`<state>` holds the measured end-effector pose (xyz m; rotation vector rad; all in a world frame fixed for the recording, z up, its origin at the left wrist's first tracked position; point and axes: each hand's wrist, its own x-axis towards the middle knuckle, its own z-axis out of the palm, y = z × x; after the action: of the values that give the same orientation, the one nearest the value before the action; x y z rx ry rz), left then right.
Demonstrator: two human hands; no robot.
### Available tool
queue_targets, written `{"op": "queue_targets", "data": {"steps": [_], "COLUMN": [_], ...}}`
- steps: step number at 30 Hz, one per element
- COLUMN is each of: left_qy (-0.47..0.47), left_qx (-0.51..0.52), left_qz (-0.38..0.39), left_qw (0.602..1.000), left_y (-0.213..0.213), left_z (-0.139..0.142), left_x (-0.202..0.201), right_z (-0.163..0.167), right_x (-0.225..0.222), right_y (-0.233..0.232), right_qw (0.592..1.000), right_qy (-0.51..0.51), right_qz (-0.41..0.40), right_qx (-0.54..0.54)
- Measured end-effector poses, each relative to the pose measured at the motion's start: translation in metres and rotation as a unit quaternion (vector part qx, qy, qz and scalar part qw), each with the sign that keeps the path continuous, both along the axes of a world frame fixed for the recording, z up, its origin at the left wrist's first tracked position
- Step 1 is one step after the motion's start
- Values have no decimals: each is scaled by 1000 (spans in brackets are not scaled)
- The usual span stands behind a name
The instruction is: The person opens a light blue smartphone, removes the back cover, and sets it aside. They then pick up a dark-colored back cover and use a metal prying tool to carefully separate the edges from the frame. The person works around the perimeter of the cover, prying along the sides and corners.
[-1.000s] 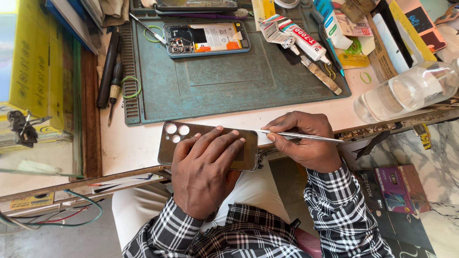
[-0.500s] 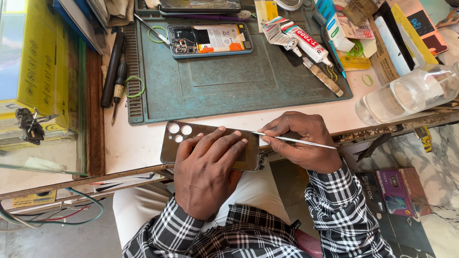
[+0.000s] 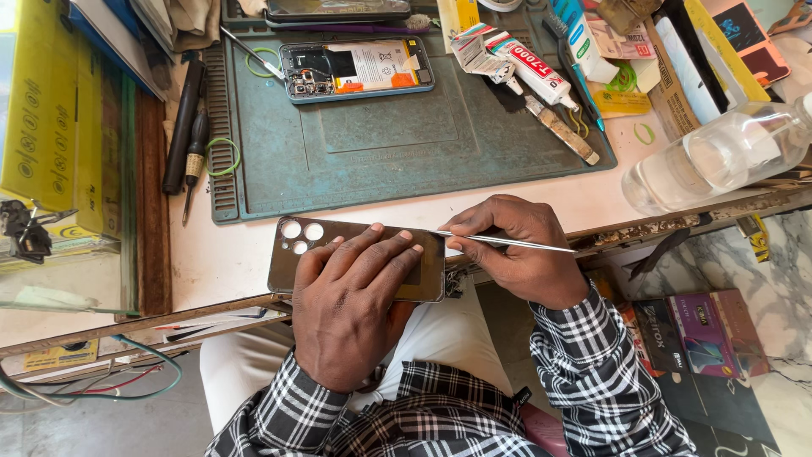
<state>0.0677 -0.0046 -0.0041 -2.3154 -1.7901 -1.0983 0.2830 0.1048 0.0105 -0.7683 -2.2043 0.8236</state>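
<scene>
A dark phone back cover [image 3: 296,250] with three camera holes lies at the near edge of the white bench. My left hand [image 3: 351,309] presses flat on it, fingers spread over its right half. My right hand [image 3: 516,254] pinches thin metal tweezers [image 3: 507,243]. Their tip touches the cover's right edge. An opened phone [image 3: 355,68] with its battery and board showing rests on the green work mat [image 3: 381,144] farther back.
A glue tube [image 3: 529,72], a brush and small boxes lie at the back right. A clear plastic bottle [image 3: 719,156] lies on its side at the right. Screwdrivers [image 3: 190,140] and a green rubber band sit left of the mat. Yellow boxes stand at far left.
The two hands, the cover and the tweezers stay almost as they were; the tweezers' tip keeps to the cover's right edge. The view has shifted slightly.
</scene>
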Motion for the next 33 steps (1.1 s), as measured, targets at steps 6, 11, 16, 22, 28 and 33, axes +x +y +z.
{"op": "queue_targets", "data": {"steps": [6,11,16,22,28,33], "left_qy": [-10,7,7,1,1,3], "left_qx": [-19,-26,-43,-45,-45,-50], "left_qz": [-5,-8,-17,-17,-18,-26], "left_qw": [1000,1000,999,999,999,998], "left_y": [0,-1,-3,-3,-3,-2], "left_z": [2,5,7,8,6,6], "left_x": [-2,-2,-3,-3,-2,-3], "right_z": [1,0,-2,3,6,4], "right_x": [0,1,2,4,2,2], "right_y": [-1,2,0,0,-2,0], "right_qw": [999,998,996,999,999,1000], "right_qy": [-6,3,20,1,6,8], "right_qz": [-33,-33,-62,-32,2,10], "right_qx": [-42,-50,-59,-16,52,16]}}
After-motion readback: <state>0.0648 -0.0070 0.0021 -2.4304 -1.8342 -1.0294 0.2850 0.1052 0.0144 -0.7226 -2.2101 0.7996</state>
